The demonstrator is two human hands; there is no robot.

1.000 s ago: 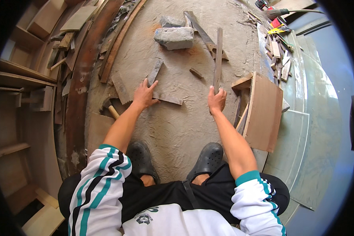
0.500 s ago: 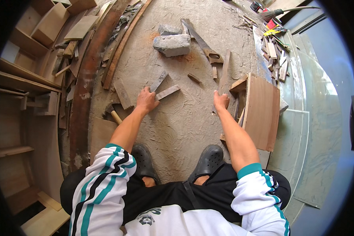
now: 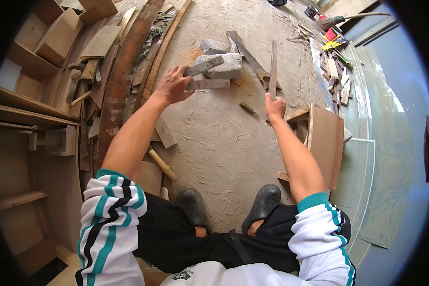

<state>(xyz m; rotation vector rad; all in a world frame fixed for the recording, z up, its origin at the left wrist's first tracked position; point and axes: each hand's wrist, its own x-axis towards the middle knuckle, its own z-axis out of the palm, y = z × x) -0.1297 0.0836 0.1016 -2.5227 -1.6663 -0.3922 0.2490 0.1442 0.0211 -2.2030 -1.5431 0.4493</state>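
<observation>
1. Along the left edge of the frame stands a wooden shelf unit [image 3: 57, 183], with open wooden boxes [image 3: 59, 35] in the upper left corner.
2. Beside it, a long rust-brown beam [image 3: 121, 78] runs down the upper left, scrap boards lying along both its sides; a thin reddish batten [image 3: 169, 43] follows on its right.
3. Left of the lower centre, a hammer's wooden handle [image 3: 162, 164] lies below a grey board scrap [image 3: 165, 134].
4. At upper centre-left, the left hand [image 3: 173, 85] has its fingers bent and pinching the near ends of two short flat wood strips [image 3: 209, 84], which splay like a V.
5. Across the middle spreads the floor [image 3: 214, 152], rough, sandy-coloured and ridged with swirling marks. At upper centre it bears rough grey blocks [image 3: 226, 66] beside orange dust, a handsaw [image 3: 248, 51] and a small offcut [image 3: 247, 107].
6. Right of centre, the right hand [image 3: 275, 107] has its fingers curled around the lower end of a long narrow strip [image 3: 273, 66], thumb along it.
7. Below it to the right sits an open-sided wooden box [image 3: 326, 148].
8. Offcuts [image 3: 332, 69] heap at upper right.
9. Greenish glass sheets [image 3: 386, 181] cover the right, next to a blue surface [image 3: 412, 95].
</observation>
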